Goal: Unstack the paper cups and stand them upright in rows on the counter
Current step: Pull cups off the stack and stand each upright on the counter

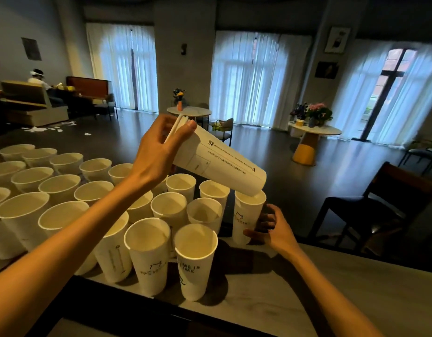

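Observation:
My left hand (159, 152) holds a short stack of white paper cups (217, 161) by its rim end, tilted so the base points down to the right. The base of the stack hangs just over the mouth of an upright white cup (246, 215) at the right end of the rows. My right hand (273, 227) curls around that cup's lower side as it stands on the counter (331, 283). Several white cups (147, 244) stand upright in rows to the left, mouths up.
The counter's far edge drops off just behind the rows. A dark chair (380, 205) stands beyond the counter at right. Round tables with flowers (314, 132) stand on the dark floor. A person sits far left (37, 79).

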Available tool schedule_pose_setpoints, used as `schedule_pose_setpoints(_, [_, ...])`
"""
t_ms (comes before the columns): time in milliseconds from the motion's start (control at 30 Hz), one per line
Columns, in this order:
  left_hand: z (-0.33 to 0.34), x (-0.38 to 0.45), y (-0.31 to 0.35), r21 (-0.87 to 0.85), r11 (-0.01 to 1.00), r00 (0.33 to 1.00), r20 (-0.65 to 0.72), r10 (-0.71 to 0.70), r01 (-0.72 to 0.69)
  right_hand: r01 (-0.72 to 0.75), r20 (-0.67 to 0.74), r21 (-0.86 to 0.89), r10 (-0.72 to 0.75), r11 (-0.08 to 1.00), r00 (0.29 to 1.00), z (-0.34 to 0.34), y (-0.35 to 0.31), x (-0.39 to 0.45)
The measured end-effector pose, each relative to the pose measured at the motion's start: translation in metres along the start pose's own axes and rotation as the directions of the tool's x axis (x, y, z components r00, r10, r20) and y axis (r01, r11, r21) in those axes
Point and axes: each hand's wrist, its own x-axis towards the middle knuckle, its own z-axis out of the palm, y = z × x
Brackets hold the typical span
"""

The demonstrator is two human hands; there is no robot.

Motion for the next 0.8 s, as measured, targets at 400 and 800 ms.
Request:
schedule_pose_setpoints(400, [0.101, -0.063, 0.04, 0.362, 0.74, 0.759, 0.579, 0.297, -0.566, 0.132, 0.334, -0.22, -0.052, 0.966, 0.941, -0.094, -0.038, -0.082])
schedule_pose_setpoints(800, [0.089, -0.066, 0.034, 0.564, 0.638, 0.835, 0.489, 0.253, -0.524, 0.137, 0.167, -0.128, -0.115, 0.982, 0.979, -0.031, -0.038, -0.096])
